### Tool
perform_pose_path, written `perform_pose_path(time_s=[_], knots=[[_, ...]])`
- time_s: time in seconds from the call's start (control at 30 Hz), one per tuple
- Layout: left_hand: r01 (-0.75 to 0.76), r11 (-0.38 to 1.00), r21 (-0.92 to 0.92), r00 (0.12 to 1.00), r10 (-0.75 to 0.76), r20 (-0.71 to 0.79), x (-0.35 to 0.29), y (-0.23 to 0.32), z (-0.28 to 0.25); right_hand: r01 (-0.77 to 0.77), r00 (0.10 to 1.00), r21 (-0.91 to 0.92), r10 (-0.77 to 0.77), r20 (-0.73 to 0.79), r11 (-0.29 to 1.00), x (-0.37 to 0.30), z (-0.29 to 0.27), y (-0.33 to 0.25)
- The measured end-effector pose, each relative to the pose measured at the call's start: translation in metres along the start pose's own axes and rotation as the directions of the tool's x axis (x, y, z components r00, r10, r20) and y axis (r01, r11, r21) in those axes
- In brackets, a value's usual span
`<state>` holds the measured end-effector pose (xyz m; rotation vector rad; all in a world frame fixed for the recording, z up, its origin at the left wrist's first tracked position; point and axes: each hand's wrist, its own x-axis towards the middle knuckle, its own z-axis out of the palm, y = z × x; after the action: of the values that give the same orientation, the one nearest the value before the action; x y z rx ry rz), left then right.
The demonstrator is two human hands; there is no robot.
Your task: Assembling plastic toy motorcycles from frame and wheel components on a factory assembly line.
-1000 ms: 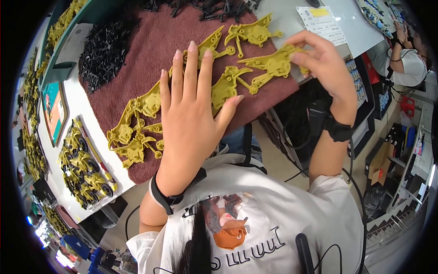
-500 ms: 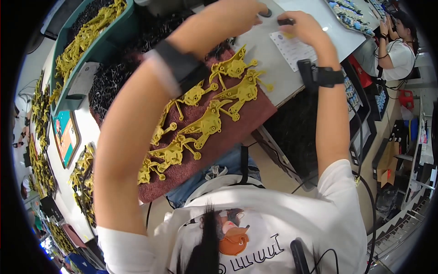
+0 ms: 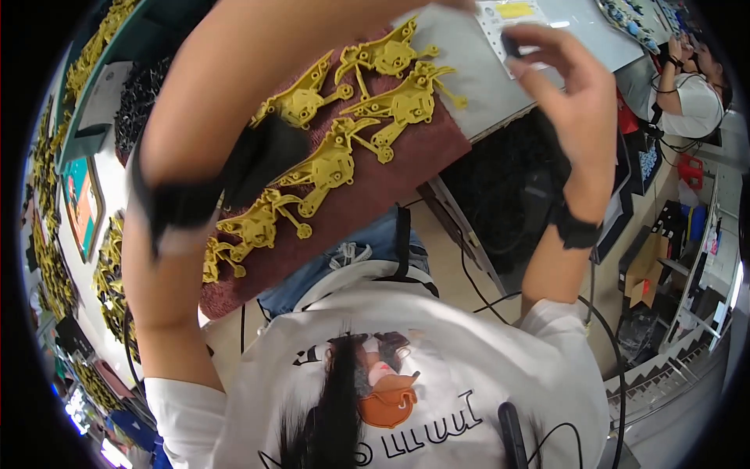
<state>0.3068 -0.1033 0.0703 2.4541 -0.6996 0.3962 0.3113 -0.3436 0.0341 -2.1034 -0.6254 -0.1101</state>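
Note:
My right hand (image 3: 574,90) is raised over the far right of the worktable, thumb and forefinger closed on a small dark piece (image 3: 511,45) whose kind I cannot make out. My left arm reaches across to the far edge of the picture. Only a blurred sliver of my left hand (image 3: 461,4) shows there, its fingers cut off. Below the arm, several yellow plastic parts (image 3: 328,166) with thin arms and holes lie in rows on a reddish-brown towel (image 3: 375,191). My left forearm and its black wristband hide some of them.
A white sheet (image 3: 492,19) with a yellow patch lies near my right hand. On the left are a heap of black parts (image 3: 137,102), a green bin (image 3: 74,144) and more yellow parts (image 3: 109,270). A co-worker (image 3: 691,98) sits at the far right. Cables (image 3: 613,336) hang beside me.
My right hand has come nearer to me and to the right, still pinching the dark piece. My left hand has slid almost out of the picture at the top. The whole view has shifted.

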Motion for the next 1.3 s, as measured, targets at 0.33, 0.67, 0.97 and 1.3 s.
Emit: perform_pose_path(time_s=[0.33, 0.67, 0.97, 1.3], knots=[[0.497, 0.857, -0.137, 0.867, -0.488, 0.097, -0.15, 0.066, -0.022, 0.2, 0.964, -0.046, -0.188, 0.188, 0.979, -0.017, 0.034, -0.013], [0.522, 0.851, 0.051, 0.852, -0.523, 0.012, -0.162, 0.065, -0.003, 0.332, 0.929, -0.22, -0.277, 0.246, 0.917, -0.014, 0.041, -0.019], [0.546, 0.83, 0.118, 0.838, -0.542, -0.065, -0.168, 0.065, -0.002, 0.206, 0.957, -0.336, -0.117, 0.266, 0.919, -0.02, 0.041, -0.026], [0.375, 0.917, -0.133, 0.9, -0.394, -0.183, -0.138, 0.067, 0.015, 0.231, 0.959, -0.402, -0.139, 0.246, 0.886, -0.022, 0.036, -0.026]])
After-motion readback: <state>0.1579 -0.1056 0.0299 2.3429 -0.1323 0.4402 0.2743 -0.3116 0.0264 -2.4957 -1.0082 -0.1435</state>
